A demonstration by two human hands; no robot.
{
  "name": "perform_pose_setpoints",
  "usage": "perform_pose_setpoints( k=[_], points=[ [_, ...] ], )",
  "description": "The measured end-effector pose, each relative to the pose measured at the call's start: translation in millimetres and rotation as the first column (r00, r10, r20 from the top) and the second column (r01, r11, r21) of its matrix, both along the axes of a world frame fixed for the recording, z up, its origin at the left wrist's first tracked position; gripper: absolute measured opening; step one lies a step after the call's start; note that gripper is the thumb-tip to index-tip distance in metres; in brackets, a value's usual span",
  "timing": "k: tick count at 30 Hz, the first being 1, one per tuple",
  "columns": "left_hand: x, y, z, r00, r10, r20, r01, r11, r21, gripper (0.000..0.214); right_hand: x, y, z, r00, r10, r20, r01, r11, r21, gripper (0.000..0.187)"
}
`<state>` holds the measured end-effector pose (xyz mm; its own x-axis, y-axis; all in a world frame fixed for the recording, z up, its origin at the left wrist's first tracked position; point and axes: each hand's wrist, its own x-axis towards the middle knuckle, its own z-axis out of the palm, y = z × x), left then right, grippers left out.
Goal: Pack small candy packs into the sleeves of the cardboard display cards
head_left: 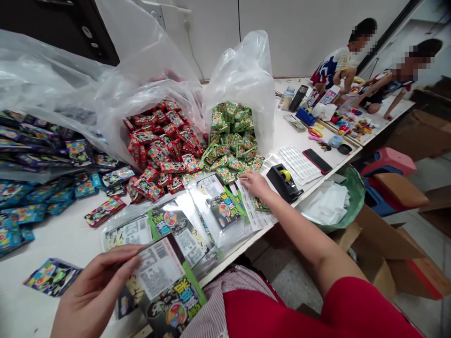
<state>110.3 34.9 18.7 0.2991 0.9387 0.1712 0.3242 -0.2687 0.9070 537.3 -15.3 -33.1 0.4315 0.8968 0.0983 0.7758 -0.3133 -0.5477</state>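
In my left hand (102, 286) is a printed plastic packaging bag (165, 286), black and green with a white text label and barcode, pinched by its upper corner between thumb and fingers. My right hand (259, 185) reaches to the far end of the white sticker sheets (256, 211); its fingers are bent together there, and what they pinch is too small to make out. Between my hands lie clear plastic sleeves with similar printed bags (223, 209). A purple candy packet (52, 277) lies beside my left hand, and a red packet (104, 211) farther back.
Red packets (158, 145) and green packets (232, 126) spill from clear sacks; blue packets (21, 206) pile at left. A tape dispenser (284, 183), a phone (317, 161) and scissors (314, 133) lie right. Two people sit on the far tabletop. Stools and cardboard boxes (398, 253) stand below.
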Motion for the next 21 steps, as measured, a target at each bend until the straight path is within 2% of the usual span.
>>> perform_pose_setpoints(
  k=[3, 6, 10, 13, 16, 18, 20, 21],
  points=[
    [0, -2, 3.2, 0.998, -0.061, 0.019, 0.062, 0.997, -0.037, 0.015, -9, 2, -6.6, 0.997, 0.013, 0.078, -0.010, 0.999, -0.035, 0.017],
    [-2, -4, 4.7, 0.999, -0.029, 0.016, 0.029, 0.998, -0.060, 0.014, -15, 4, -8.2, 0.992, 0.021, 0.124, -0.015, 0.999, -0.053, 0.015],
    [0, -5, 7.8, 1.000, -0.005, 0.005, 0.006, 0.996, -0.092, 0.013, -17, 0, -4.4, 0.990, 0.032, 0.138, -0.026, 0.998, -0.051, 0.009],
    [1, -6, 11.0, 1.000, -0.015, 0.008, 0.016, 0.995, -0.097, 0.013, -15, -13, 2.5, 0.993, 0.051, 0.110, -0.047, 0.998, -0.042, 0.008],
    [1, -7, 13.5, 0.999, -0.035, 0.015, 0.036, 0.995, -0.098, 0.013, -12, -32, 15.9, 0.993, 0.093, 0.072, -0.090, 0.995, -0.033, 0.003],
    [3, -8, 15.1, 0.998, -0.054, 0.028, 0.057, 0.994, -0.091, 0.011, -18, -43, 32.2, 0.991, 0.132, 0.002, -0.132, 0.991, 0.035, 0.005],
    [9, -11, 17.4, 0.995, -0.089, 0.049, 0.092, 0.993, -0.072, 0.010, -37, -48, 55.5, 0.960, 0.235, -0.154, -0.215, 0.967, 0.135, 0.009],
    [13, -12, 18.9, 0.992, -0.108, 0.064, 0.112, 0.992, -0.056, 0.009, -51, -47, 69.1, 0.910, 0.324, -0.257, -0.287, 0.942, 0.171, 0.010]
  ],
)
